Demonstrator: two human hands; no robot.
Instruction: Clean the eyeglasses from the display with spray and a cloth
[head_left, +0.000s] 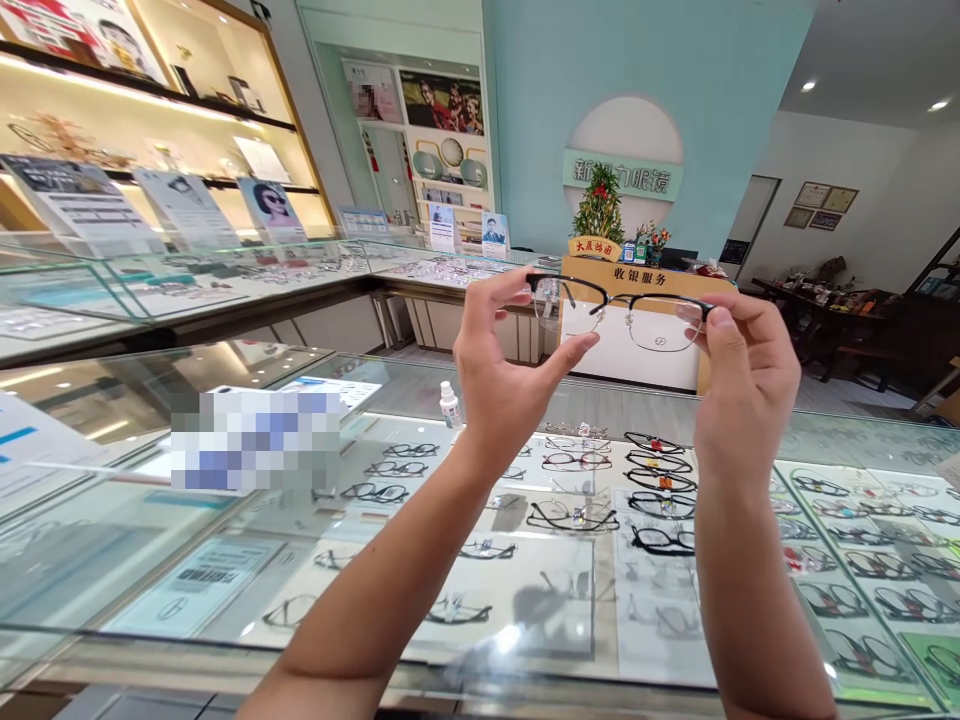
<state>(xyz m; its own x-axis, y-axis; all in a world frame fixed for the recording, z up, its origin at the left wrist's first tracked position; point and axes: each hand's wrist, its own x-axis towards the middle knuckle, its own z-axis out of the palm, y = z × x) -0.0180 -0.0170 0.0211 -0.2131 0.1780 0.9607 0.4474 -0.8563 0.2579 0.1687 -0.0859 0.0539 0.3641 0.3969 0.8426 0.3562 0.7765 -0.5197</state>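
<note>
A pair of half-rim eyeglasses [619, 300] with black upper rims and clear lenses is held up in the air above a glass display case [555, 600]. My left hand [504, 365] grips the frame's left corner with the fingers, its thumb stretched out below the left lens. At the right corner, my right hand [742, 365] pinches the frame between thumb and fingers. One folded temple shows behind the left lens. Rows of eyeglasses [664, 540] lie inside the case under both forearms.
A small white bottle [449, 406] stands on the case beyond my left wrist. Papers [255, 440] lie on the glass at left. Further back are more glass cases [262, 280] and a wooden counter [705, 345] with a plant [598, 205].
</note>
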